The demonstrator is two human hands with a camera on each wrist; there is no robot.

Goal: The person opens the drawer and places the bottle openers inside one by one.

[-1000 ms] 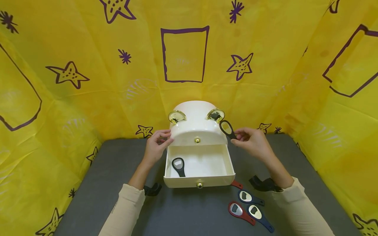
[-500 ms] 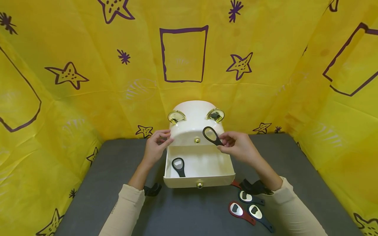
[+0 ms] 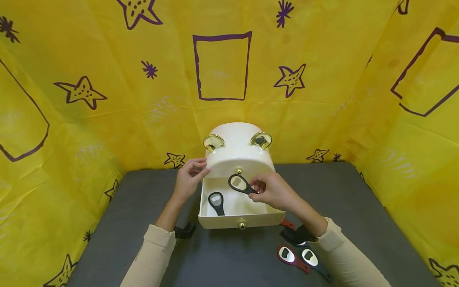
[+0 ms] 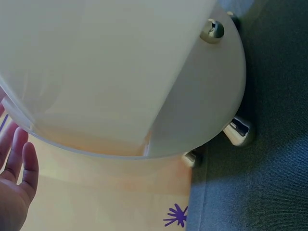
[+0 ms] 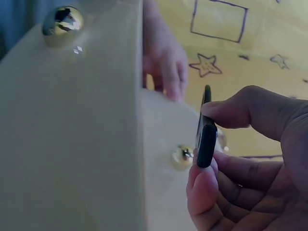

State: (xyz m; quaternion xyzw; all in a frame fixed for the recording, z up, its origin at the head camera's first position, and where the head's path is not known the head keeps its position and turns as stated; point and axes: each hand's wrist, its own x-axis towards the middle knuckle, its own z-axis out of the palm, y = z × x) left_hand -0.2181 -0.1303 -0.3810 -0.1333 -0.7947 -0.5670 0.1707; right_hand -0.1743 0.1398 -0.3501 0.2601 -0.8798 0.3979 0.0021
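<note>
- Right hand [image 3: 272, 191], coming in over the drawer's right end, pinches between thumb and fingers the narrow handle of a flat black bottle opener with an oval metal inset [image 3: 238, 183]. Gripped at this end, its oval head is left free, pointing left over the drawer's interior, and it appears raised above the drawer floor.
- Left hand [image 3: 189, 174] is loosely spread, its fingertips at the cabinet's left side, touching or very close; it grasps nothing. Its position suggests steadying, though whether it presses cannot be told.
- Nearest on the dark grey cloth-like tabletop [image 3: 215, 259], right of centre, lie a red opener [image 3: 292, 258] and a navy-blue opener [image 3: 315, 263], close together. Behind them, another blue one [image 3: 302, 244] is mostly hidden by the black wrist strap [image 3: 295, 235].
- Near the drawer's front right corner, a red handle [image 3: 288, 224] shows; the rest is hidden.
- Beyond is a cream, glossy drawer [image 3: 229, 221] with a round gold knob, pulled out so its inside is reachable from above. A second black opener [image 3: 216, 202] leans towards its left front, head farther back.
- Behind rises the cream, round-topped cabinet [image 3: 236, 139] with two gold-rimmed ear shapes [image 3: 261, 140].
- Farthest, yellow fabric [image 3: 222, 113] printed with purple stars encloses the table.
</note>
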